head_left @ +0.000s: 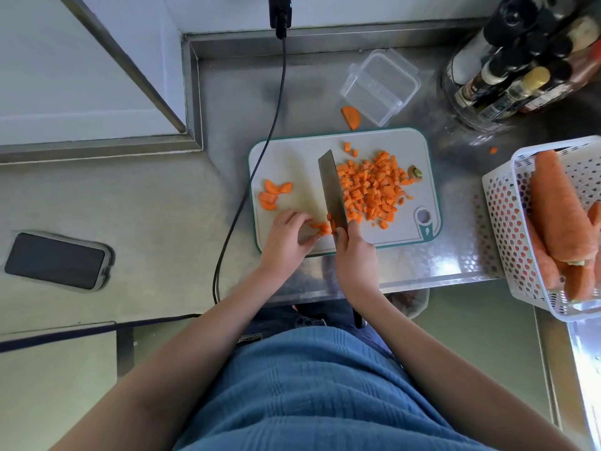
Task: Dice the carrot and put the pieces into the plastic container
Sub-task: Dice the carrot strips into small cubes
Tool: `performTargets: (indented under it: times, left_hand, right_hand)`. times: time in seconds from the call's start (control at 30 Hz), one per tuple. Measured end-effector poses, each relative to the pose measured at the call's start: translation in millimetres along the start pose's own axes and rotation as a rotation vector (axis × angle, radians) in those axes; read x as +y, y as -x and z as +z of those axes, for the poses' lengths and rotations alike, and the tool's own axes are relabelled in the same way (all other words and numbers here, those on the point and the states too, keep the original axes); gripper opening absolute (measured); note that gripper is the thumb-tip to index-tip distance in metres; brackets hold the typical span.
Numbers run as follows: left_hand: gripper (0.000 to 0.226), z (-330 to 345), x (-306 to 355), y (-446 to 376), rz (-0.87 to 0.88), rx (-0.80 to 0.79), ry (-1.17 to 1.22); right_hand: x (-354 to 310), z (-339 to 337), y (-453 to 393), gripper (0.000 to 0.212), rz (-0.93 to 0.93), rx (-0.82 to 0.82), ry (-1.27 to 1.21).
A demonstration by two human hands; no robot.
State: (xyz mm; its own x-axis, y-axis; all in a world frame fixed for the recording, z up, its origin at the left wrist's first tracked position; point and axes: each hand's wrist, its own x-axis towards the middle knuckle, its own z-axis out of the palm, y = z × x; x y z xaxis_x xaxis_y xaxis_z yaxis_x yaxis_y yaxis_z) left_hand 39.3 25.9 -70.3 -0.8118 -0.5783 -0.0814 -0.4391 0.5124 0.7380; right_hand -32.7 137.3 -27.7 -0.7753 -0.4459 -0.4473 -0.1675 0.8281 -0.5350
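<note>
A white cutting board [292, 157] with a teal rim lies on the steel counter. My right hand [356, 255] grips the handle of a cleaver [331, 190], whose blade rests edge-down on the board. My left hand [286, 237] pins carrot strips [322, 227] against the blade at the board's near edge. A heap of diced carrot [374, 187] lies right of the blade, with a carrot stem end [416, 172] beside it. Several carrot slices [273, 193] sit at the board's left. The clear plastic container [379, 86] stands behind the board, holding nothing.
A carrot chunk [351, 117] lies beside the container. A white perforated basket [507, 216] with whole carrots stands at the right. Spice bottles in a clear holder [520, 60] fill the back right. A phone [57, 260] lies at the left; a black cable [260, 151] crosses the counter.
</note>
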Motion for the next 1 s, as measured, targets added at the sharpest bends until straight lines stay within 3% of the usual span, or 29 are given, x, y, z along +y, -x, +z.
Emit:
performTargets:
  times: [0.17, 0.43, 0.7, 0.9, 1.0]
  left_hand:
    - [0.019, -3.6, 0.1, 2.0, 0.006, 0.006, -0.015]
    - [0.025, 2.3, 0.3, -1.7, -0.012, -0.049, -0.046]
    - [0.011, 11.3, -0.4, -4.6, 0.005, 0.047, -0.041]
    - [0.005, 13.5, 14.6, -18.5, -0.043, 0.087, 0.055]
    - [0.011, 18.8, 29.9, -31.4, -0.144, 0.059, 0.246]
  right_hand:
    - [-9.1, 3.3, 1.3, 0.027, -0.024, -0.040, 0.019]
    - [-13.4, 13.0, -0.1, 0.020, -0.029, -0.065, 0.175]
    - [-4.9, 6.1, -6.8, 0.022, -0.083, -0.066, 0.253]
    - [16.4, -23.5, -33.8, 0.022, 0.002, 0.057, 0.012]
    - [24.5, -37.1, -42.7, 0.025, -0.004, 0.032, -0.150]
